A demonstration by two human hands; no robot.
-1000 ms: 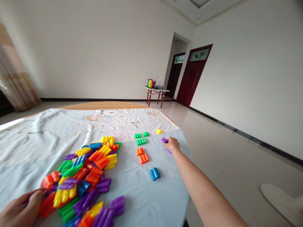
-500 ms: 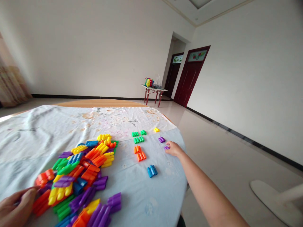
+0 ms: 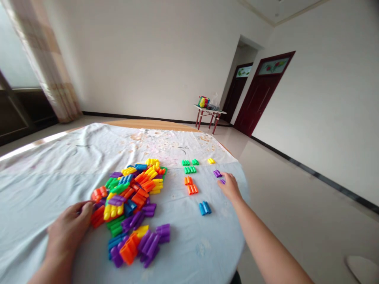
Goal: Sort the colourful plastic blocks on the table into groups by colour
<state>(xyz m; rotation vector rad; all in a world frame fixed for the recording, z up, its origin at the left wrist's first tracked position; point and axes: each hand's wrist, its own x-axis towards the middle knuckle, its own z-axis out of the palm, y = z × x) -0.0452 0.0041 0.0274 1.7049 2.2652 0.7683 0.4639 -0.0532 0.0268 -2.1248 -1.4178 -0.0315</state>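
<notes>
1. So, far left, a patterned curtain (image 3: pixel 59 71) hangs behind the table.
2. Next is the left hand (image 3: pixel 69 227), thumb and forefinger close together right at the pile's edge. Can't tell if they've got hold of anything.
3. Big messy pile of plastic blocks (image 3: pixel 127 192) on the tablecloth (image 3: pixel 177 244): yellow, orange, green, blue, purple, all jumbled.
4. Then three green blocks (image 3: pixel 190 170), with two orange blocks (image 3: pixel 193 189) nearer the person and some blue (image 3: pixel 205 208) nearer still.
5. Small yellow block (image 3: pixel 211 161) sits farther back, with a purple block (image 3: pixel 217 173) closer in.
6. Right hand (image 3: pixel 231 187) is down beside that one, thumb and fingers slightly parted around a second purple block (image 3: pixel 223 181), partly hidden. Pinched or just touched? Can't tell.
7. Dark red door (image 3: pixel 263 94) way off right.
</notes>
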